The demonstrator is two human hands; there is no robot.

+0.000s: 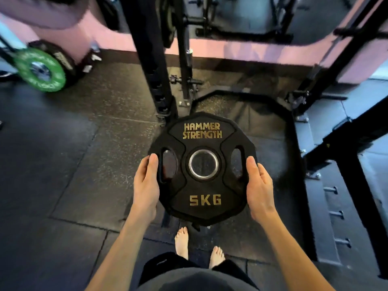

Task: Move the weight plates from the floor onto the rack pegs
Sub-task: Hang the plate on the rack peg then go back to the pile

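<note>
A black 5 kg weight plate [202,185] with gold "Hammer Strength" lettering and a steel centre ring is held flat above the floor in front of me. My left hand [146,189] grips its left edge, thumb on top beside the left grip slot. My right hand [259,192] grips its right edge the same way. The black rack upright [155,59] stands just beyond the plate. Plates hang on the rack [168,24] near the top of the view, blurred. A short peg [189,81] sticks out low on the rack frame.
A green plate [41,69] on a bar with a black plate behind it sits at the far left. Black rack base bars [241,93] curve across the rubber floor ahead. A steel frame with rungs [336,213] runs along the right. My bare feet [182,242] stand below the plate.
</note>
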